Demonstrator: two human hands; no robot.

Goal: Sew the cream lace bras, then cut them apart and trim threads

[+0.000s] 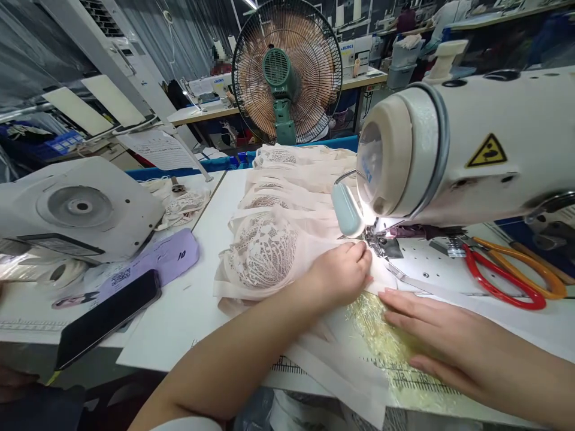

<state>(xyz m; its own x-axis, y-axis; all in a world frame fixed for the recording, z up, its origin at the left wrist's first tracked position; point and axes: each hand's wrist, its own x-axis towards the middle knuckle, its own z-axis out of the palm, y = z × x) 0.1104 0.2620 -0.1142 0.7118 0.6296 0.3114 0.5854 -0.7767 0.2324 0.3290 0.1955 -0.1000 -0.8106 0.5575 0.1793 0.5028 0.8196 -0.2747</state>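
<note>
A pale pink lace bra (265,251) lies to the left of the sewing machine (476,143), with several like it in a row behind. My left hand (344,272) is closed, its fingertips pinching the edge of the pale fabric just in front of the lit presser foot (381,242). Lower right, my right hand (435,326) lies flat with fingers stretched out. Its fingertips touch the fabric near the machine bed, and it holds nothing. A narrow pale strip (413,278) runs from the foot to the right. The needle itself cannot be made out.
Scissors with red and orange handles (503,278) lie right of the foot. Yellowish thread scraps (372,323) cover the table edge between my hands. On the left are a black phone (110,314), a purple card (175,254) and another machine (81,206). A fan (287,72) stands behind.
</note>
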